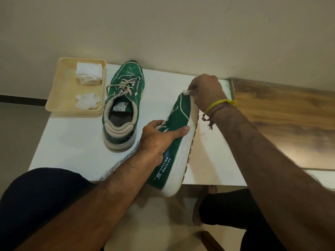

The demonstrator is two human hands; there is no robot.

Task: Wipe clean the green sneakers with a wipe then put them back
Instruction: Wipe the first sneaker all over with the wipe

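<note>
Two hands busy: my left hand (155,140) grips the tilted sneaker (178,142); my right hand (206,91) pinches the wipe (186,92) at its toe, so I'd rub firmly along the sole edge

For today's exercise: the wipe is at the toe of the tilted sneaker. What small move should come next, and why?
Probably draw the wipe along the white sole edge toward the heel: the right hand pinches it at the toe, while the left hand steadies the held sneaker.

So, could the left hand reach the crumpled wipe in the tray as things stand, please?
Probably not yet: the left hand grips the held sneaker, and the other sneaker stands between it and the crumpled wipe.
</note>
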